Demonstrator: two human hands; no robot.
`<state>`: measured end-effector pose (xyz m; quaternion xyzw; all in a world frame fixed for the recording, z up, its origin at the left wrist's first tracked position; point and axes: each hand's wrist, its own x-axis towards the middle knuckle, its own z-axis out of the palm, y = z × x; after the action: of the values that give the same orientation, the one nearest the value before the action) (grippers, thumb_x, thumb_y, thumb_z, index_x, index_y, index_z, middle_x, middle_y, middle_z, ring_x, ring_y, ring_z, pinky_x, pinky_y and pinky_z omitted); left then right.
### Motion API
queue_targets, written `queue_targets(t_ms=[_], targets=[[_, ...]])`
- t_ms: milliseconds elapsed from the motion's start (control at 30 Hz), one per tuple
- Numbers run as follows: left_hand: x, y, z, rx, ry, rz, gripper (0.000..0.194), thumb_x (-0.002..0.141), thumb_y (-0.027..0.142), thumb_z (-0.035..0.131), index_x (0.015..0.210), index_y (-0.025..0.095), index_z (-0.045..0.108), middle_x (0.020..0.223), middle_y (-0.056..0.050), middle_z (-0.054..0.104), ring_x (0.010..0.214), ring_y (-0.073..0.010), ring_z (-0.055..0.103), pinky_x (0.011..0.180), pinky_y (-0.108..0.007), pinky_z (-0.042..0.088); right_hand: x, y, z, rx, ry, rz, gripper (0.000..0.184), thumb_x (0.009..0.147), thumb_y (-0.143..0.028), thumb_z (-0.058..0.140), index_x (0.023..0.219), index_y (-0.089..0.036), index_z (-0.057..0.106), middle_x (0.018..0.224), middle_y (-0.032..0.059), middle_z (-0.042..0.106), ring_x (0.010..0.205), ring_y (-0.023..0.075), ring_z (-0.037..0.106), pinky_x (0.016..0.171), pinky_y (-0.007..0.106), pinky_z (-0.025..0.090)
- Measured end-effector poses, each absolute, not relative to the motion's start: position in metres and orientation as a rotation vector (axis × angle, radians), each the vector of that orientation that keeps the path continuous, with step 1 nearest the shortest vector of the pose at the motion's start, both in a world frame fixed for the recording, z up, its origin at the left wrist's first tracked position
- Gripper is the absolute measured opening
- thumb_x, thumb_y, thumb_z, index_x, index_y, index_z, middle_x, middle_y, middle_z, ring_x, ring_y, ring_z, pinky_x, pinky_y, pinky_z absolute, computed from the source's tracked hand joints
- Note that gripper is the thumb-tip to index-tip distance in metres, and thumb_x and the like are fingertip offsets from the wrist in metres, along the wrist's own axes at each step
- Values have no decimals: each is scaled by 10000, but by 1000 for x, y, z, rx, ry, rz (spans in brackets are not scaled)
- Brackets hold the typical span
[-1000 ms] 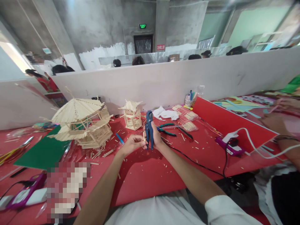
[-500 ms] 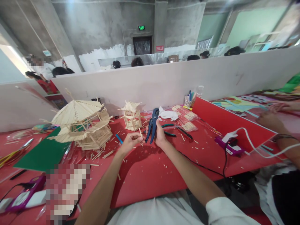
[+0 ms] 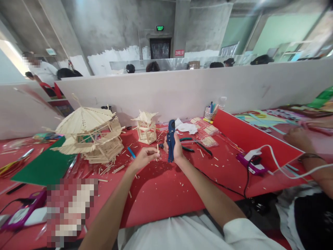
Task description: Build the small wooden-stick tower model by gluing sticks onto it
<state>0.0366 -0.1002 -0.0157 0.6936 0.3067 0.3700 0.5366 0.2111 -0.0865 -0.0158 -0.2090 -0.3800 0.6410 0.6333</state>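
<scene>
My left hand (image 3: pixel 145 157) pinches a short, pale wooden stick (image 3: pixel 157 148) between thumb and fingertips, the stick standing nearly upright. Just to its right, my right hand (image 3: pixel 177 147) is wrapped round a dark blue hand cutter (image 3: pixel 171 140), head up and handles pressed together. A small gap separates the stick from the cutter. Behind my left hand stands a small wooden-stick pavilion model (image 3: pixel 147 128). A larger pavilion model (image 3: pixel 88 133) with a layered roof is at the left. Green-handled pliers (image 3: pixel 187 149) lie beyond my right hand, partly hidden by it.
Wood scraps litter the red table (image 3: pixel 156 194). Bagged sticks (image 3: pixel 208 133), white tissue (image 3: pixel 186 126) and a pen holder (image 3: pixel 208 113) are at the back. A red board (image 3: pixel 249 135) and purple power strip (image 3: pixel 251 163) stand right, near another person's hand (image 3: pixel 296 139). A green board (image 3: pixel 44 165) lies left.
The cutter's handles have closed together and it has turned more upright. My left hand with the stick has shifted slightly, leaving a wider gap to the cutter. The view has shifted a little.
</scene>
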Motion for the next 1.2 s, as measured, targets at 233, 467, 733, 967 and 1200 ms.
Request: queue_targets(t_ms=[233, 467, 733, 967, 1200], targets=[[37, -102, -14, 1648, 709, 851, 339, 754, 458, 729, 787, 124, 680, 757, -70, 721, 688, -151, 659, 686, -256, 506, 208, -96, -10, -495, -915, 1475, 530, 818, -714, 466, 809, -196, 574, 483, -26, 539, 404, 113, 468, 394, 211, 393], [37, -102, -11, 1644, 704, 887, 329, 724, 444, 758, 780, 128, 684, 741, -60, 711, 654, -144, 642, 666, -257, 508, 205, -97, -13, -534, -954, 1488, 555, 808, -740, 449, 794, -200, 574, 453, -33, 507, 364, 108, 426, 355, 213, 344], [38, -101, -14, 1663, 704, 887, 317, 737, 438, 750, 772, 130, 687, 745, -61, 710, 671, -144, 642, 682, -256, 503, 208, -96, -10, -546, -930, 1421, 544, 822, -727, 433, 795, -204, 583, 488, -23, 523, 400, 119, 457, 387, 225, 382], [40, -103, -12, 1653, 689, 888, 312, 746, 431, 745, 779, 128, 677, 724, -45, 701, 646, -125, 632, 667, -238, 493, 211, -90, -14, -526, -926, 1458, 539, 825, -713, 453, 809, -193, 591, 517, -18, 553, 418, 115, 474, 411, 220, 393], [43, -100, -13, 1577, 760, 927, 374, 667, 472, 790, 743, 127, 668, 676, -40, 697, 614, -133, 631, 627, -240, 483, 210, -89, -16, -569, -931, 1456, 566, 808, -743, 441, 795, -194, 579, 494, -20, 545, 389, 112, 456, 385, 218, 382]])
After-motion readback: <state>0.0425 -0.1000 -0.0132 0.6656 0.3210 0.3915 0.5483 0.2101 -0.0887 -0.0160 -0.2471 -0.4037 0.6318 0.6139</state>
